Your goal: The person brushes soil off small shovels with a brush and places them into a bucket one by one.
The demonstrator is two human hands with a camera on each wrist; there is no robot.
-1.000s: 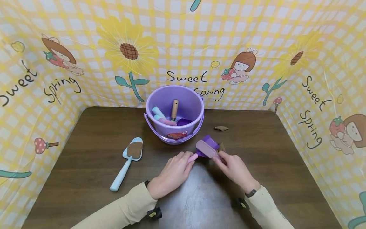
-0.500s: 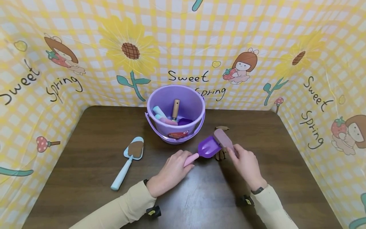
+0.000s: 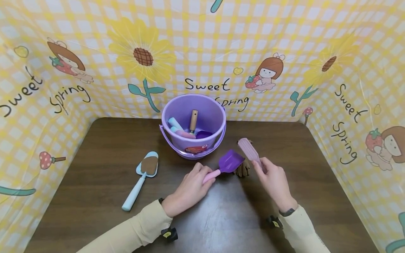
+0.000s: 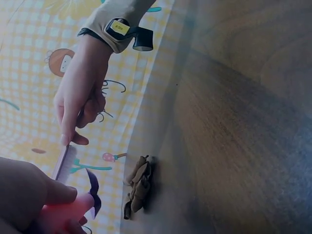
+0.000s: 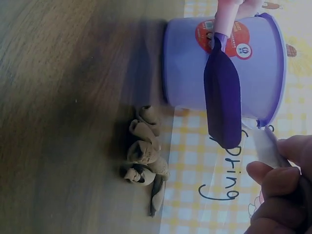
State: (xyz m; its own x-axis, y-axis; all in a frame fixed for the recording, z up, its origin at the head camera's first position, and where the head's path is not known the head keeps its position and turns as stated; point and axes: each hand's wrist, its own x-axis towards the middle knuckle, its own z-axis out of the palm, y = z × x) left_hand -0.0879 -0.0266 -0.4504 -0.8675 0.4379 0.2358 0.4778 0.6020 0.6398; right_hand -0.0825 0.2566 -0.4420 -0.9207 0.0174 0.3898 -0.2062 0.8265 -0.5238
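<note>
Pinched in my right hand (image 3: 274,179) is a flat pink brush (image 3: 248,150), its pale bristles showing edge-on in the left wrist view. My left hand (image 3: 190,191) grips the pink handle of a purple toy shovel (image 3: 231,161), held above the table. Below and beside the blade lies a pile of curled brown pieces (image 5: 146,151), partly hidden by the shovel in the head view. The brush stands a little right of the blade, apart from it, over another brown piece mostly covered by the brush.
A purple bucket (image 3: 181,147) with several tools inside stands at the back of the table (image 3: 95,175). On the left lies a light blue trowel (image 3: 134,193) with a brown patch on its blade. Checked yellow cloth (image 3: 202,42) walls the sides and back.
My right hand has moved right, taking the brush off the shovel's blade. The shovel's blade has turned and tilted slightly. My left hand has stayed nearly in place.
</note>
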